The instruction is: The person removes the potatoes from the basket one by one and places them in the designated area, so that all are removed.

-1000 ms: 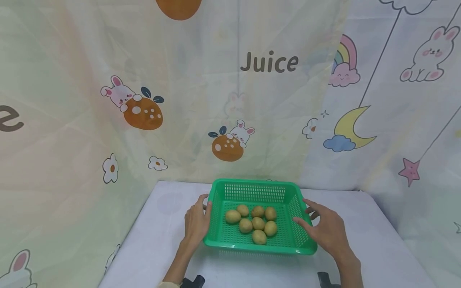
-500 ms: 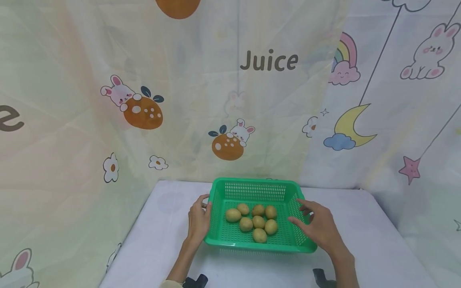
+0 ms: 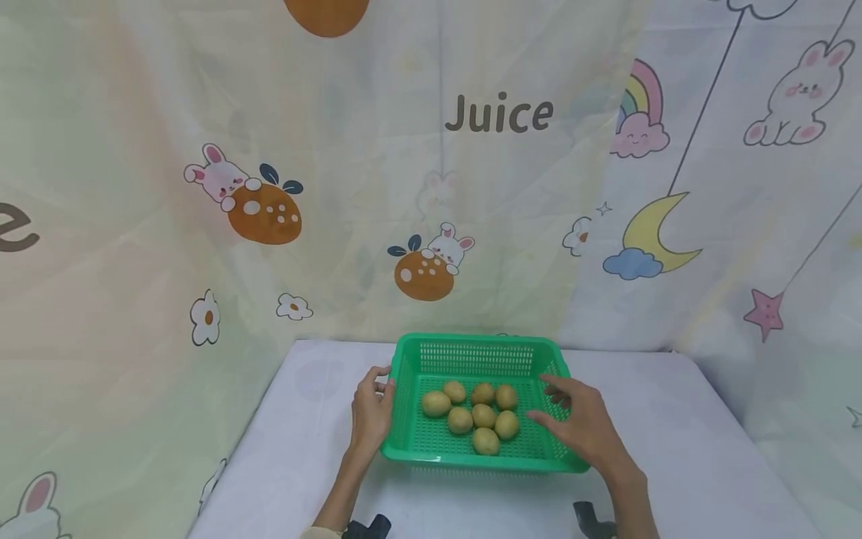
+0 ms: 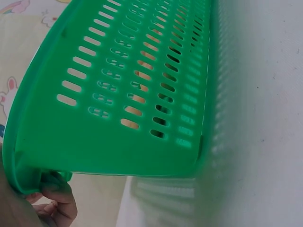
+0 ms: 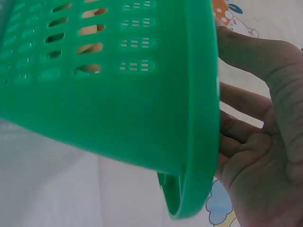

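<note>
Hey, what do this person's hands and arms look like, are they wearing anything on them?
Both hands are bare: the left hand and right hand show no gloves, rings or watch. The forearms are bare too, with a pale cuff edge at the left elbow. A dark camera mount sits below each forearm.

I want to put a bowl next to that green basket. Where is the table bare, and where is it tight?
Bare white table lies right of the green basket, out to the curtain, and left of the left hand toward the table's edge. A narrow strip runs along the front. It is crowded inside the basket, where potatoes cluster and the right hand reaches in.
</note>
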Demonstrator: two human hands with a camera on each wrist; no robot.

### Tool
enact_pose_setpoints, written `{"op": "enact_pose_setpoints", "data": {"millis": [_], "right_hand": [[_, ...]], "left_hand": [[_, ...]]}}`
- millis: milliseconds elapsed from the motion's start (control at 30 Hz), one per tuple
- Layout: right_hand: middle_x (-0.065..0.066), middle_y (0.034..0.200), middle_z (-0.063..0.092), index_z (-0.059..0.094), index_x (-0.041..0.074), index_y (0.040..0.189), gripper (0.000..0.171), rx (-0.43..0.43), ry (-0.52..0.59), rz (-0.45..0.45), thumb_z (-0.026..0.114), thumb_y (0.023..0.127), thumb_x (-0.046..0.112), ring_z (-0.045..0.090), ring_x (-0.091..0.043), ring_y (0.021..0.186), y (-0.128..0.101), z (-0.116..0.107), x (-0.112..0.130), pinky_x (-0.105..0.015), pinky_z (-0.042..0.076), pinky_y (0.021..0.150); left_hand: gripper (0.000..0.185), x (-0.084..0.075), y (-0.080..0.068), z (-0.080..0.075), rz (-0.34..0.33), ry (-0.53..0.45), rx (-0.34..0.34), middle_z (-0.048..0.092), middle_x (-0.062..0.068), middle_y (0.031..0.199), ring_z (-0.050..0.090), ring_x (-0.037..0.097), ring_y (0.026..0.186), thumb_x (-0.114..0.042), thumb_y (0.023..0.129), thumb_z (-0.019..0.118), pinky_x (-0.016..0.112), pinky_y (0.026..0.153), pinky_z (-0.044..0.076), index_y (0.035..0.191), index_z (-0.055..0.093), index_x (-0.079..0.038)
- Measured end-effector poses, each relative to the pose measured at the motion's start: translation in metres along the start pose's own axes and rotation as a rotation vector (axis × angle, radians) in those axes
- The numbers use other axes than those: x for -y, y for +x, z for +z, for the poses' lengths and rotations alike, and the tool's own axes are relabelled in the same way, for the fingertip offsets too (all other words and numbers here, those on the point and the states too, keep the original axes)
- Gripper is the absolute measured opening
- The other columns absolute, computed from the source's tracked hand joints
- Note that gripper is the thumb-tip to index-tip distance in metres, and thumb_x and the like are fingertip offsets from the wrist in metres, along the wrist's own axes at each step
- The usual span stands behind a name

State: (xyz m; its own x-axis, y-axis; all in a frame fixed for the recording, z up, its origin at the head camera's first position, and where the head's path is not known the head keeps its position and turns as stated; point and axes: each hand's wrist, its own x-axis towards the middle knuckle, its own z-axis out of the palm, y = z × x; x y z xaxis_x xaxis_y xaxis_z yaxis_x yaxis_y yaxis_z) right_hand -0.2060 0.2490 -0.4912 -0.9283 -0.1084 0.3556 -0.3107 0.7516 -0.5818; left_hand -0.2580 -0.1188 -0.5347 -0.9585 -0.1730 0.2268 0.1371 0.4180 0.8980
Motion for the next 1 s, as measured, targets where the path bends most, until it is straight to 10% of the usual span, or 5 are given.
{"op": "enact_pose_setpoints", "data": {"millis": [1000], "right_hand": [[-0.02, 0.134, 0.074, 0.069, 0.001, 0.141, 0.073, 0.192, 0.086, 0.082, 0.1, 0.075, 0.008, 0.073, -0.035, 0.117, 0.008, 0.02, 0.012, -0.053, 0.061, 0.1]], "left_hand": [[0.029, 0.002, -0.001, -0.002, 0.003, -0.021, 0.01, 0.075, 0.02, 0.099, 0.071, 0.017, 0.069, -0.01, 0.111, 0.06, 0.026, 0.057, 0.053, 0.137, 0.068, 0.0]]}}
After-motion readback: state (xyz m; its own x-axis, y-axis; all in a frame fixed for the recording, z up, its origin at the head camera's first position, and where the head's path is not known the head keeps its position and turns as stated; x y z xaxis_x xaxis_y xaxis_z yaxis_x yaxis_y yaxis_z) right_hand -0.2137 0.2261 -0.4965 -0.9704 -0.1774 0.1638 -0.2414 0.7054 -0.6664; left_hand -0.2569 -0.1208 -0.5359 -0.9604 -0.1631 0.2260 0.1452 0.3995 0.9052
